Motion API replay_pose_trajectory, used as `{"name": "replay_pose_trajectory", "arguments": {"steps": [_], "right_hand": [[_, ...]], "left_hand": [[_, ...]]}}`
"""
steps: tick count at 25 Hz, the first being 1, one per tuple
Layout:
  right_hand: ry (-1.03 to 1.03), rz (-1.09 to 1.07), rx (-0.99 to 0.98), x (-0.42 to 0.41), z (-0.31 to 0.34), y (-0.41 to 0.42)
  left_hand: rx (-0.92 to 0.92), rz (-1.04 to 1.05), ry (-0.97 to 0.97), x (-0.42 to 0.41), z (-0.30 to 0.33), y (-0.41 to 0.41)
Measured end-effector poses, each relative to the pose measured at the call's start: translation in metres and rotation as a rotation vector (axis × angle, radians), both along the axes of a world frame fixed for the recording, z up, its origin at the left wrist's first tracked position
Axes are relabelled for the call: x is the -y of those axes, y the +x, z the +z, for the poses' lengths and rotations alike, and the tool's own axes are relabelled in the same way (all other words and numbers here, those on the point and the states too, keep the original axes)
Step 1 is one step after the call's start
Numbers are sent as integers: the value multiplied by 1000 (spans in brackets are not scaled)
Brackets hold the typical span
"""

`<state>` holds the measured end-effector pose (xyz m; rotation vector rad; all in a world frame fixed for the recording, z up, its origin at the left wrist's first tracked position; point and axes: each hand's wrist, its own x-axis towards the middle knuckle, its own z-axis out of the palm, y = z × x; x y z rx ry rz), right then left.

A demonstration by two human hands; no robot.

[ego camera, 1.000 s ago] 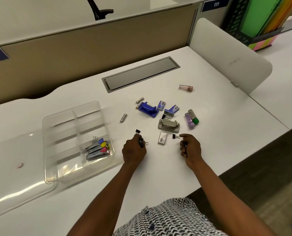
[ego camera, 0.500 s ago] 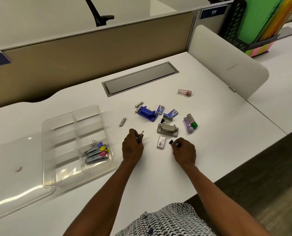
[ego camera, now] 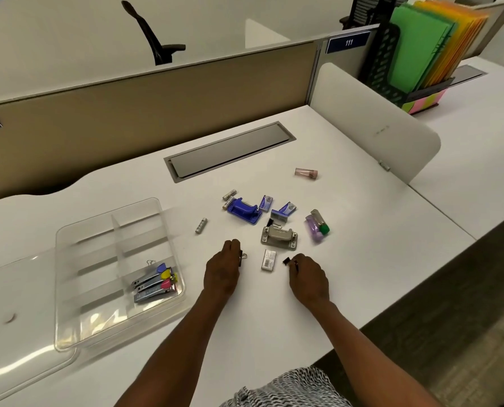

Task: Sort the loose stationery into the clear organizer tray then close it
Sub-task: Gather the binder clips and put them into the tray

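The clear organizer tray (ego camera: 68,292) lies open at the left, its lid (ego camera: 15,342) flat beside it; several coloured clips (ego camera: 156,282) sit in its near right compartment. My left hand (ego camera: 223,271) is closed around small black binder clips (ego camera: 242,257), knuckles up on the desk. My right hand (ego camera: 308,279) pinches another black binder clip (ego camera: 287,261). Between the hands lies a staple box (ego camera: 268,259). Beyond are a grey hole punch (ego camera: 278,237), a blue hole punch (ego camera: 243,211), blue staple boxes (ego camera: 283,211) and a purple and green item (ego camera: 317,226).
A small grey tube (ego camera: 201,225) lies between tray and pile; a pink capsule (ego camera: 306,173) lies farther back. A grey cable hatch (ego camera: 230,151) is set in the desk. A white divider (ego camera: 374,124) bounds the right side, with coloured folders (ego camera: 427,45) behind. The desk edge runs near right.
Both hands have drawn slightly back and inward with their clips. The loose binder clip near my left hand is gone from the desk, now in that hand. The camera has shifted.
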<state>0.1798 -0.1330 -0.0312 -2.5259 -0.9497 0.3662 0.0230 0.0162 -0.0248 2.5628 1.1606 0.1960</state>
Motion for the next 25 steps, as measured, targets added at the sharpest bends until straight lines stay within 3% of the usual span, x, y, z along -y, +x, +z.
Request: {"name": "replay_pose_trajectory", "arguments": {"steps": [6, 14, 25], "right_hand": [[351, -256, -472, 3, 8, -2], [407, -293, -665, 6, 9, -10], [553, -391, -1285, -16, 35, -31]], "left_hand": [[32, 80, 41, 7, -11, -17], [-46, 110, -47, 7, -12, -18], [-156, 155, -76, 11, 8, -1]]}}
